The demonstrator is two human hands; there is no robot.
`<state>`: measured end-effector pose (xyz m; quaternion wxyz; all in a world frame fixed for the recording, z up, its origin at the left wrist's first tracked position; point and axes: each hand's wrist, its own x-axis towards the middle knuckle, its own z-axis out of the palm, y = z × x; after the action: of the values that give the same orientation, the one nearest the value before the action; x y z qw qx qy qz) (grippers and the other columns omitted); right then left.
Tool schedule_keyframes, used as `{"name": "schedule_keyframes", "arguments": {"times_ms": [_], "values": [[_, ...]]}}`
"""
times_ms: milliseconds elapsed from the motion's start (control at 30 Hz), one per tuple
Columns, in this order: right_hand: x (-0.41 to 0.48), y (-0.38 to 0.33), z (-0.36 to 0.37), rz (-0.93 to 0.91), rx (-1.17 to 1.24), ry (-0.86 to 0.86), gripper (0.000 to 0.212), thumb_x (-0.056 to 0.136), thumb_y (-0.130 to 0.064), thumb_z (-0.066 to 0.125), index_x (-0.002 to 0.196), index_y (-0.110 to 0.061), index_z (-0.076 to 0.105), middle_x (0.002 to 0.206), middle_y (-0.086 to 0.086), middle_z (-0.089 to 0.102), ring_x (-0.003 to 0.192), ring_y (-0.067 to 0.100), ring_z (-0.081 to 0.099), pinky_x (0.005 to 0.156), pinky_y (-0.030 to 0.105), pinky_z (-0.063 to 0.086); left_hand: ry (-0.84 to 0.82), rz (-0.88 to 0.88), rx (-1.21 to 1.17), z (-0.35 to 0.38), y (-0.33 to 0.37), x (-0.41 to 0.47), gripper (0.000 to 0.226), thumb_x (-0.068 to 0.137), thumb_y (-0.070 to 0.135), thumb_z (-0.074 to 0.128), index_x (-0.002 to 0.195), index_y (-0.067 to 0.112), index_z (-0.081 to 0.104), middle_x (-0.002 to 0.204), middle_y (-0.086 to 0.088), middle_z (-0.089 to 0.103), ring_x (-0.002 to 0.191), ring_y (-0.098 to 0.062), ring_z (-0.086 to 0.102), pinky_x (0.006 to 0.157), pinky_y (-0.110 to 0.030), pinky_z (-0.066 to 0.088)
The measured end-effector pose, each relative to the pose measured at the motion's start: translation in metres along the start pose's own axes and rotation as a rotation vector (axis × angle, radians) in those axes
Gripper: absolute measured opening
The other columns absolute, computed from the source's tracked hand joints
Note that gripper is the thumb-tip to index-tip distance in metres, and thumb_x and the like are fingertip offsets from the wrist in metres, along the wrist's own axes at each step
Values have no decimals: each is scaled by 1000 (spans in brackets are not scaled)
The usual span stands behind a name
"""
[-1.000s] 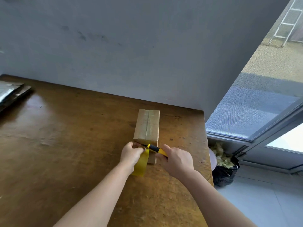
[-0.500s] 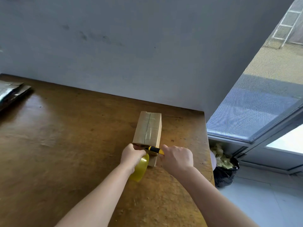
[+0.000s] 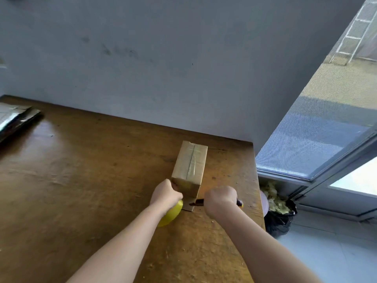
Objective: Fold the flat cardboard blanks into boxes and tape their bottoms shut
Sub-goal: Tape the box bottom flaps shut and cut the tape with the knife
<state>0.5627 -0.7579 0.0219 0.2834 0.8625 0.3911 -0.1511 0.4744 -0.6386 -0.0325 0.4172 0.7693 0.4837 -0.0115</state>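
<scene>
Box (image 3: 190,166), brown corrugated cardboard, long and narrow, lies on the table (image 3: 81,180) just ahead of both my fists, its upper face sealed by a glossy clear strip running down the centre seam. My left hand (image 3: 166,196) is curled against the box's near left corner and closed on the tape roll (image 3: 171,214), a translucent yellow ring bulging out below my knuckles. My right hand (image 3: 220,199), just right of the box's near end, is clenched around the knife (image 3: 239,203); its yellow-and-black handle pokes out on the right, and a dark blade points left toward the box's lower edge. Beyond my grip spreads worn, scratched brown wood. Far to my left lies a flat stack (image 3: 14,119) with a shiny surface.
</scene>
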Motion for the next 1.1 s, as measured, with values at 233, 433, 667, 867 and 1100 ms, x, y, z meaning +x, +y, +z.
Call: {"name": "schedule_keyframes", "arguments": {"times_ms": [233,433,667,867,1100], "values": [[6,-2,61,-96,300,123,37,99,-49,37,120,-21,48,108,5,63,98,28,62,64,35,38,-42,76,14,-4,-17,-1,17,75,23,71,82,22,55,77,2,56,76,-22,55,57,-28,38],[2,-8,94,-121,441,30,43,93,-47,50,129,-25,45,119,5,57,110,27,55,82,38,47,-17,207,158,-16,-24,-5,14,82,27,65,71,27,56,68,9,53,65,-12,51,48,-27,32],[9,-13,96,-129,411,71,52,86,-44,64,133,-26,48,125,3,52,117,23,48,90,35,46,6,445,339,-23,-49,-16,9,86,34,61,84,30,53,80,11,55,72,-12,53,51,-26,32],[17,-18,94,-132,453,76,53,84,-50,65,129,-26,51,122,1,53,116,22,48,88,33,45,-191,564,504,-10,-77,-23,21,85,40,66,101,32,55,102,11,57,85,-11,54,64,-25,38],[21,-25,84,-117,572,122,39,85,-52,61,113,-26,57,111,-2,56,109,21,52,81,31,45,-382,500,540,-19,-77,-14,49,79,41,73,110,39,35,99,6,59,87,-15,57,69,-34,48]]}}
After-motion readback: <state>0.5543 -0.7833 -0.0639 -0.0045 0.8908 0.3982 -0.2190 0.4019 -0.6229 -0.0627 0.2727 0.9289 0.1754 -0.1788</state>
